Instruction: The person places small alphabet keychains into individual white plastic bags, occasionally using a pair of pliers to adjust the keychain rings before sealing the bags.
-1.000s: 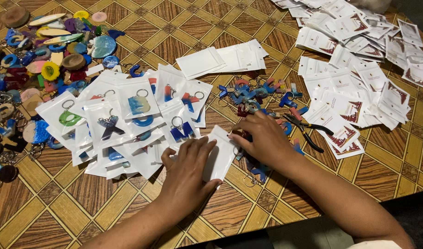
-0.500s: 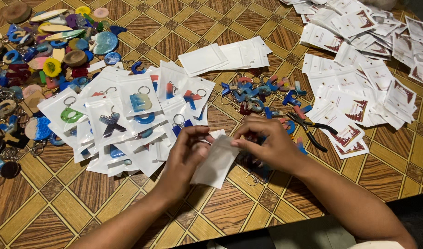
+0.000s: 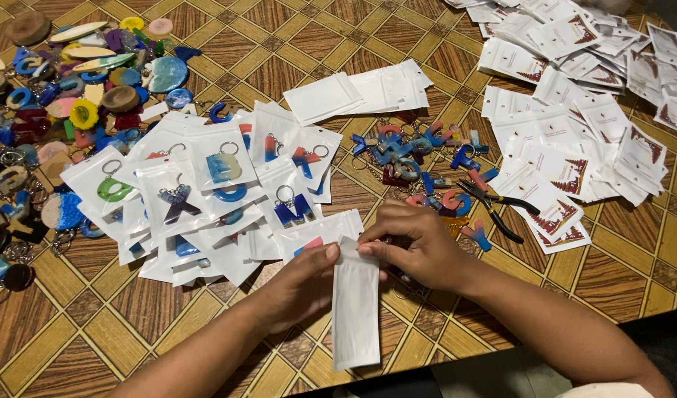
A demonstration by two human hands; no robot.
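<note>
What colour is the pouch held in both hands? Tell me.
Plain white pouch, clearest in the head view.

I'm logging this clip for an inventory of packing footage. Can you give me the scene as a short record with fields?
Surface: wooden parquet-pattern table
Left hand: pinches the top edge of a white plastic pouch
Right hand: pinches the same top edge
Packed: bagged letter keychains, left of the hands
Loose: unbagged letter keychains, beyond the right hand
Tool: black pliers
Cards: printed backing cards, right
Spare: empty pouches
</note>
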